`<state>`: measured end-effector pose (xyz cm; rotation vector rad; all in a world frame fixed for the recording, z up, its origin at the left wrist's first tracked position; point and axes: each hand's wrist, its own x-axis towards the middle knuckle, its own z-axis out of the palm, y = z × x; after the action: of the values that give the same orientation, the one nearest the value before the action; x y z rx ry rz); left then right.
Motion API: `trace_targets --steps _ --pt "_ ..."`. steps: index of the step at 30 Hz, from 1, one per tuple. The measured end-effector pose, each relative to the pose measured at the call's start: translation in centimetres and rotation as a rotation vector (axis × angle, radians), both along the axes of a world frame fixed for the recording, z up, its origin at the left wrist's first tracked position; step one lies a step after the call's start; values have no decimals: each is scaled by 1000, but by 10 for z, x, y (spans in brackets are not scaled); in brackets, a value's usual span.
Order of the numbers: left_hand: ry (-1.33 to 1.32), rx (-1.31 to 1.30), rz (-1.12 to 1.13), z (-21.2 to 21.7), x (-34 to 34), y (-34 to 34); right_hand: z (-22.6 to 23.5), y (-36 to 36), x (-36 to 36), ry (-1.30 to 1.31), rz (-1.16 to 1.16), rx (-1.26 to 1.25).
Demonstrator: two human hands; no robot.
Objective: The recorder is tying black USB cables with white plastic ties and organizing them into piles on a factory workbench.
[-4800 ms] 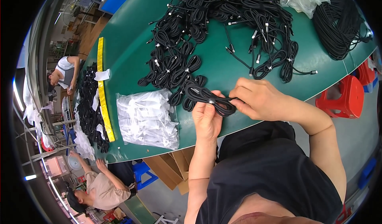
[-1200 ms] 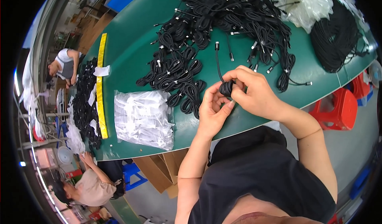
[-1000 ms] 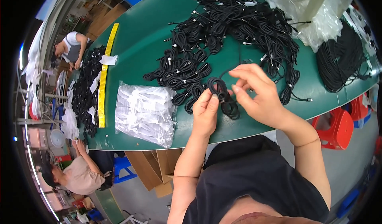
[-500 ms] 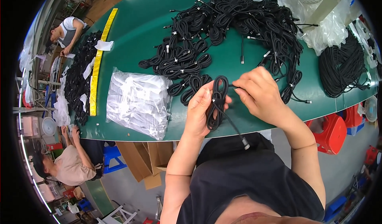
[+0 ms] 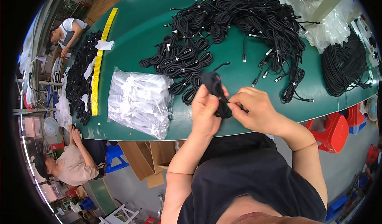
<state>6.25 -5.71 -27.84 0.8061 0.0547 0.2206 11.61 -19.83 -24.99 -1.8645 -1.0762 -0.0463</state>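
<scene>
My left hand (image 5: 206, 112) is closed around a coiled black cable (image 5: 214, 84), held upright just above the near edge of the green table. The coil is smeared by motion. From its top a short black end (image 5: 222, 66) sticks out to the right. Beside the coil, my right hand (image 5: 254, 108) pinches a thin dark strand at its right side; whether this is the cable or a tie cannot be made out. Behind my hands lies a large heap of coiled black cables (image 5: 238, 15), several showing silver connectors.
A clear bag of white pieces (image 5: 139, 102) lies left of my hands. Beyond it a yellow strip (image 5: 96, 73) borders another black heap (image 5: 77, 73), with two people at work. A thick black cable bundle (image 5: 344, 67) and plastic bags (image 5: 330, 29) lie right; red stools (image 5: 330, 132) stand below.
My right hand has moved down and left, closer to the coil's middle. The coil has turned in my left hand; the connector end that hung below is out of sight, and an end now sticks out on top.
</scene>
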Motion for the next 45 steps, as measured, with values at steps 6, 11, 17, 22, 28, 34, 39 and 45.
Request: trace_targets --steps 6,11,17,22,28,34,39,45 --pt "-46 -80 21 -2 0 2 16 7 -10 -49 -145 -76" --pt "-44 -74 51 -3 3 3 6 2 -11 32 -94 -72" --pt "-44 -76 -81 -7 -1 -7 10 6 -11 69 -151 30" --pt "49 -18 -227 -4 -4 7 25 -5 16 -285 -262 34" --pt "37 -43 -335 0 -7 7 6 -7 30 377 92 84" --pt "112 399 -168 -12 -19 24 13 -17 28 770 67 132" --pt "69 -160 -19 -18 -7 24 7 -15 19 310 65 277" --pt "43 -165 -224 -13 -12 15 8 -13 2 -265 219 41"
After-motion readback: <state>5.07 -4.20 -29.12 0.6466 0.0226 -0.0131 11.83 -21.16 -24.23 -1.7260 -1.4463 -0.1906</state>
